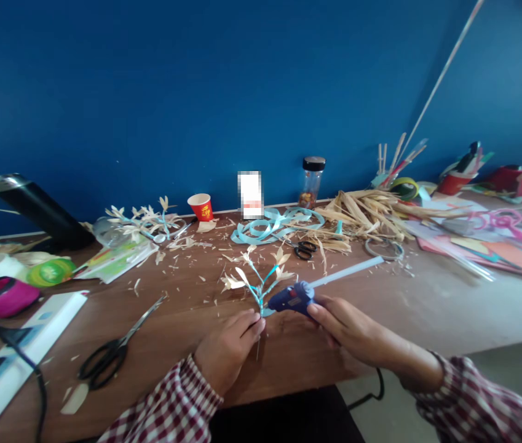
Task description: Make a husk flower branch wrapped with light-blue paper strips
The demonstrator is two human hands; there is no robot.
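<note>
Pinched in my left hand (230,341) is the stem of a small handmade flower spray (261,289), with pale petals and branches wrapped in light blue tape. Its thin wire end sticks out below my fingers. My right hand (350,326) grips a blue hot glue gun (292,299), a long translucent glue stick (348,272) coming out of its back. The gun's nozzle points left, at the wrapped stem; I cannot tell whether it touches. A short piece of blue tape shows beside the stem just under the nozzle.
Black-handled scissors (106,360) lie left, near a white power strip (25,351). Behind my hands are small black scissors (304,249), coiled blue ribbon (265,227), dried husks (362,212), a red paper cup (201,208), a lidded jar (312,181) and another flower spray (143,220). Scraps litter the table.
</note>
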